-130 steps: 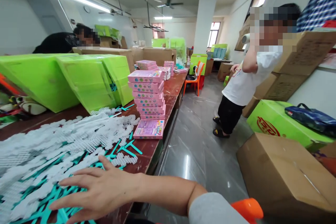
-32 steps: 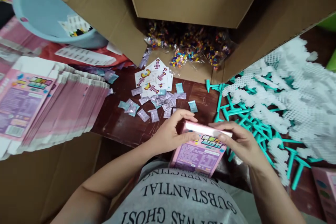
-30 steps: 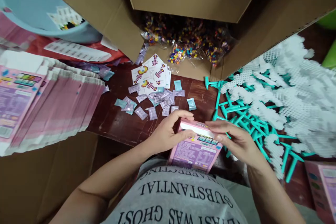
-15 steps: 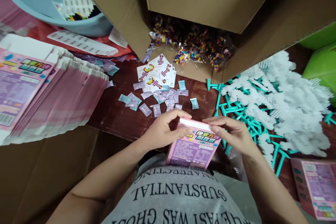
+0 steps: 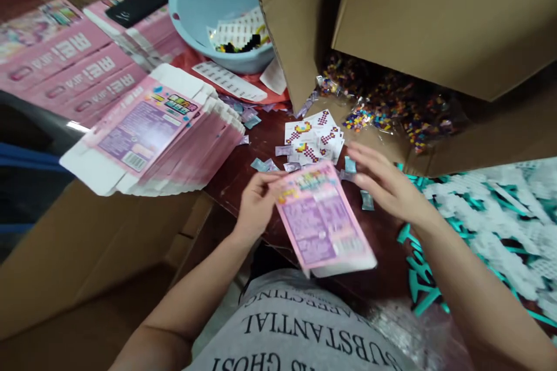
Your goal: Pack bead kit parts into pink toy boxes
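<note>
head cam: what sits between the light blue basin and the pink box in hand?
In the head view, between the light blue basin and the pink box: a white strip sheet, pattern cards and small sachets on the table.

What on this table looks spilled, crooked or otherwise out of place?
Small packets lie scattered loose on the dark table, some under the pink box that the left hand holds. The stack of flat pink cartons has slid askew, overhanging the table's edge.

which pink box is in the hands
The pink box at the table edge, gripped by the left hand; the flat boxes lie stacked untouched further left.
</note>
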Demonstrator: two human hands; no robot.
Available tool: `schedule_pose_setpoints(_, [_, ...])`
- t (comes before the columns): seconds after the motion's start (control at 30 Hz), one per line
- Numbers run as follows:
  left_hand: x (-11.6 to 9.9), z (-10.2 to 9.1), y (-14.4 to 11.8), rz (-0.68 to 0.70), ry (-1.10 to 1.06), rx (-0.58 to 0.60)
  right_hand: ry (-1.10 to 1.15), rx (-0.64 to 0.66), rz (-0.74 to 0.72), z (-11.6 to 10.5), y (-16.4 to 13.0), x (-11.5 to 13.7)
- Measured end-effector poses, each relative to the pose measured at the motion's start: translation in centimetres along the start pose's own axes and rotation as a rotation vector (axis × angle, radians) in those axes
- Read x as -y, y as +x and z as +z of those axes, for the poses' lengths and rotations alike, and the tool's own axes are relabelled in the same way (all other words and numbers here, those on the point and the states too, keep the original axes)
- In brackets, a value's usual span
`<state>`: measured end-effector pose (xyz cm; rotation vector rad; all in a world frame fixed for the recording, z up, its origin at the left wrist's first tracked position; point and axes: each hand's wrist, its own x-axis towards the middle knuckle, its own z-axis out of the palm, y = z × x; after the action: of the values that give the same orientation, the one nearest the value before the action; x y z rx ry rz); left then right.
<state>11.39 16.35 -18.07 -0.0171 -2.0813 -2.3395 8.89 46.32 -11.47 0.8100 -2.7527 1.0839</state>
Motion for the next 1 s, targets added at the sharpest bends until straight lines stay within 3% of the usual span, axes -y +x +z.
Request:
schedule_pose_setpoints(0.07, [1.2,-1.1,0.1,-0.011,0.053,-0.120,-0.158,0.068,0.031,1.8,7.0,-2.2])
schedule_pose_setpoints(0.17, [2.6,-1.9,-1.5,-0.057,0.197,0.004,-0.409,0.394,0.199,4.8,16.4,-3.5])
schedule_pose_setpoints(0.23, [3.1,-2.3,-2.8,-0.054,0.261,0.010,-0.457,0.470,0.277,6.2,20.4,-3.3])
schedule_pose_setpoints(0.3, [3.2,-2.9,-3.6,-0.052,0.294,-0.046,-0.465,0.473,0.316,7.0,22.3,-2.8])
schedule_pose_setpoints(0.4, [3.3,-4.0,-3.0,-0.072,0.333,-0.056,-0.450,0.425,0.307,7.0,22.2,-2.6])
schedule_pose_setpoints(0.47, [3.4,-4.2,-2.0,-0.083,0.351,-0.006,-0.423,0.396,0.288,5.7,21.0,-3.2])
schedule_pose_setpoints(0.57, [3.7,-3.4,-0.6,-0.078,0.358,0.079,-0.395,0.393,0.294,1.4,18.7,-5.7])
schedule_pose_setpoints(0.7, [4.1,-1.1,0.6,-0.048,0.344,0.143,-0.527,0.516,0.305,-5.1,17.0,-11.3])
schedule_pose_setpoints(0.8, [4.3,0.6,1.3,-0.003,0.369,0.213,-0.610,0.584,0.308,-7.1,17.3,-14.1])
schedule_pose_setpoints(0.9, [3.9,1.4,2.1,0.171,0.540,0.341,-0.637,0.577,0.343,-6.8,18.0,-14.1])
schedule_pose_setpoints(1.0, [2.4,1.8,3.5,0.465,0.813,0.594,-0.619,0.454,0.354,-6.1,17.3,-11.9])
